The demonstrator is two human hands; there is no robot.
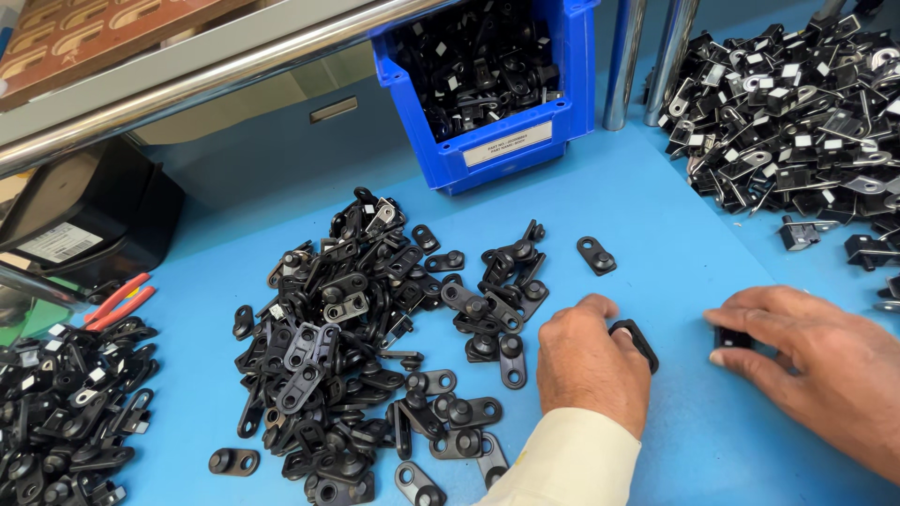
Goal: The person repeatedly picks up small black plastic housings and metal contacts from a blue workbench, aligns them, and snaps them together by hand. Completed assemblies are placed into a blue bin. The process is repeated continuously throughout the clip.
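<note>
My left hand, in a cream sleeve, rests knuckles-up on the blue tabletop and grips a small black plastic bracket that pokes out at its right side. My right hand lies to the right with its fingers closed over a small black block-shaped part. A large heap of black brackets lies just left of my left hand. One single bracket lies apart, above my left hand.
A blue bin of black parts stands at the back centre. A pile of black-and-metal pieces fills the back right. Another black pile and red-handled pliers sit at the left, with two metal posts behind.
</note>
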